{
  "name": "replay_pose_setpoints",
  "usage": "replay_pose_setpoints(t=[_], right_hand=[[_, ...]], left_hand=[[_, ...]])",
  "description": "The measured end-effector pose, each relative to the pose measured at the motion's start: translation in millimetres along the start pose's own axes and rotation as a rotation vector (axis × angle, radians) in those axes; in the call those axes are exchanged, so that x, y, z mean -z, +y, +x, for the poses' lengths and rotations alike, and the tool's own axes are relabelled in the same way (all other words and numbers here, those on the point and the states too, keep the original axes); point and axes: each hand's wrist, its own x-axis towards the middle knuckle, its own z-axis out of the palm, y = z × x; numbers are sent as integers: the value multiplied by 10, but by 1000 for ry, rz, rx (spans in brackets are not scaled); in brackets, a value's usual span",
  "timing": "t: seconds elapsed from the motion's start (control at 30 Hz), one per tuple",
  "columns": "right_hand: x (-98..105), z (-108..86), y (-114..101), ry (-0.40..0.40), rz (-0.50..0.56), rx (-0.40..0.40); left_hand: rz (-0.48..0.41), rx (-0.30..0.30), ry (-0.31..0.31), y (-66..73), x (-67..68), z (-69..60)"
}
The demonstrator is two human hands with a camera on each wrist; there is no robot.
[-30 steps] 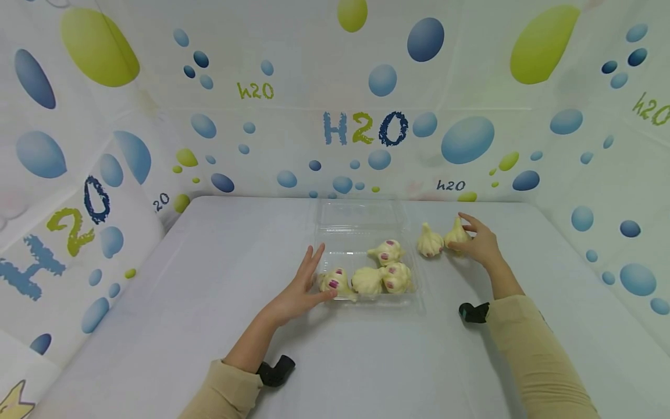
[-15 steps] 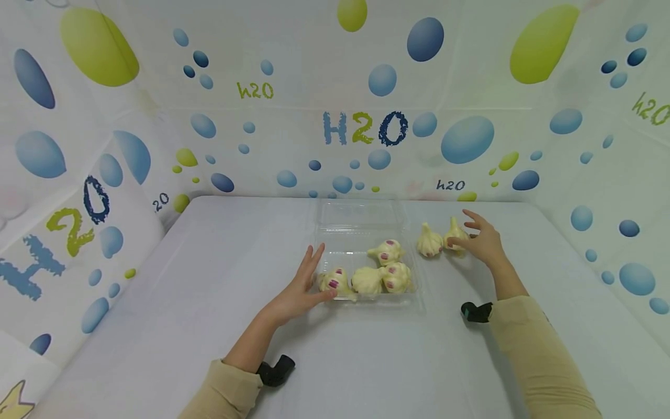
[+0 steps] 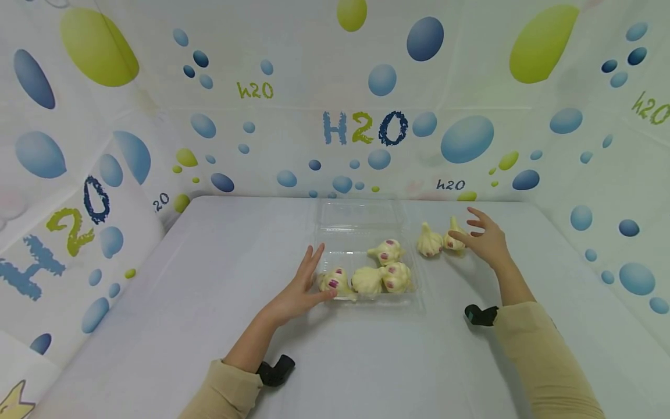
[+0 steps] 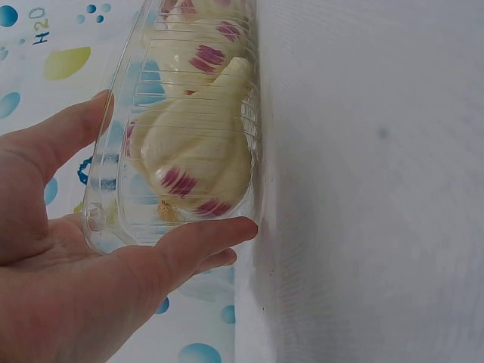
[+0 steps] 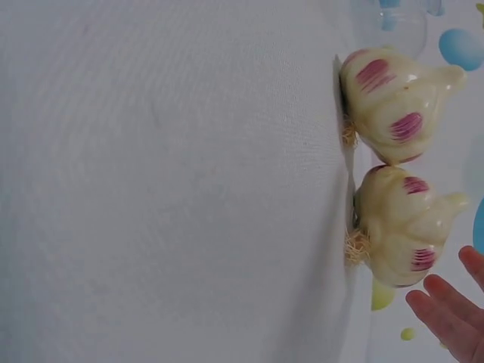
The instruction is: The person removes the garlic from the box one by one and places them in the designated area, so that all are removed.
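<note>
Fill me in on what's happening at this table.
A person is working with garlic bulbs and a clear plastic container that lies open. Their left hand rests against its near left corner, fingers straight. Four bulbs lie inside. Two more bulbs stand upright, close together on the table, right of the container. The right hand is beside the farther right of these two, not gripping it.

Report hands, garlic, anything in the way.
Left hand at box, left end. Right hand empty, beside two bulbs on table. Four bulbs in box. Lid folded back; nothing seen blocking.
</note>
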Motion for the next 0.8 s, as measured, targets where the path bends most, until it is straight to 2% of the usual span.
replay_pose_setpoints(t=[0.53,0.8], right_hand=[[56,-109,-133,49,45,23],[44,-172,-283,32,53,19]], left_hand=[[-2,-13,-1,2,-2,2],[-2,-13,-3,-12,-4,11]])
